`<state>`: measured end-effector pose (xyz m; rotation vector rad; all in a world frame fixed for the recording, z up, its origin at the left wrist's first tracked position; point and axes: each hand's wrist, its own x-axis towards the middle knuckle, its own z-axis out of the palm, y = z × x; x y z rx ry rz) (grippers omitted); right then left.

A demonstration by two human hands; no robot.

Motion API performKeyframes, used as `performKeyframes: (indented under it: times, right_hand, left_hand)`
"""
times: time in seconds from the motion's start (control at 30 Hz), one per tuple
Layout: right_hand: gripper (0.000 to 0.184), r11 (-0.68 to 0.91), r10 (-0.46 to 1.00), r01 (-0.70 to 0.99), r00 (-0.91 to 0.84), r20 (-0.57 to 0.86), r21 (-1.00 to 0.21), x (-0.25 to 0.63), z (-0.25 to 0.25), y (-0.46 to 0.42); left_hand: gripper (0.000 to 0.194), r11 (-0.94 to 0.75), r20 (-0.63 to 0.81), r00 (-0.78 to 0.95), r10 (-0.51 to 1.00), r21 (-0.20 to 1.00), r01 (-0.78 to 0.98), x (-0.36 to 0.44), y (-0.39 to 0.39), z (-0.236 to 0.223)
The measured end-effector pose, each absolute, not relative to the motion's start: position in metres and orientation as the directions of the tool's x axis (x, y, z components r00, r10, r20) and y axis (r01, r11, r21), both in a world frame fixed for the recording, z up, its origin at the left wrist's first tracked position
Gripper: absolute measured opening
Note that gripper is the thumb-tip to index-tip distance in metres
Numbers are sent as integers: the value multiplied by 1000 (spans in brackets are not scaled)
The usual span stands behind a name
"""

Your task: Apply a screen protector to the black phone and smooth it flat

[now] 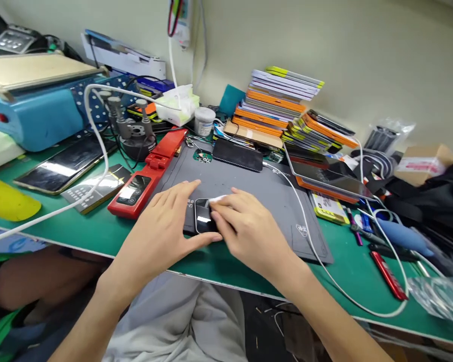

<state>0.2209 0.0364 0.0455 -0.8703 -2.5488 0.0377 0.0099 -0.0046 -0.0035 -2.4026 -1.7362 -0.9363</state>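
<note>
A small smartphone point(203, 217) with a dark, glossy screen lies face up on the grey work mat point(245, 183). My left hand point(166, 218) is beside its left edge, fingers stretched out and thumb apart along the phone's lower edge. Over the right part of the screen, my right hand point(245, 226) has its fingers pinched on a white wipe point(218, 199), pressed against the glass. Much of the wipe and the phone's right side are hidden by those fingers.
Left of the mat lies a red device point(136, 188) with a small display. A black phone point(237, 155) with a white cable point(305, 216) lies at the mat's back. Stacked boxes point(272, 108) stand behind; a red utility knife point(388, 275) is at right. Someone's leg point(41, 284) shows lower left.
</note>
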Motion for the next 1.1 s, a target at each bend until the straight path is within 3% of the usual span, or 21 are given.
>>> performKeyframes:
  times: [0.17, 0.43, 0.7, 0.93, 1.1]
  right_hand:
    - [27, 832, 550, 532, -749, 369, -160, 206, 42, 41]
    - [28, 671, 737, 699, -590, 331, -247, 291, 50, 22]
    - [39, 596, 784, 771, -498, 371, -224, 310, 32, -1]
    - [37, 642, 756, 745, -575, 314, -182, 291, 42, 22]
    - [39, 741, 671, 647, -704, 233, -179, 255, 52, 30]
  left_hand:
    - [85, -384, 444, 202, 873, 369, 846, 5, -3, -9]
    - [69, -452, 445, 305, 842, 273, 849, 6, 0, -16]
    - [76, -418, 442, 233, 866, 386, 822, 6, 4, -26]
    - [89, -393, 497, 178, 849, 371, 841, 9, -1, -16]
    - [93, -378, 455, 163, 876, 436, 817, 8, -2, -6]
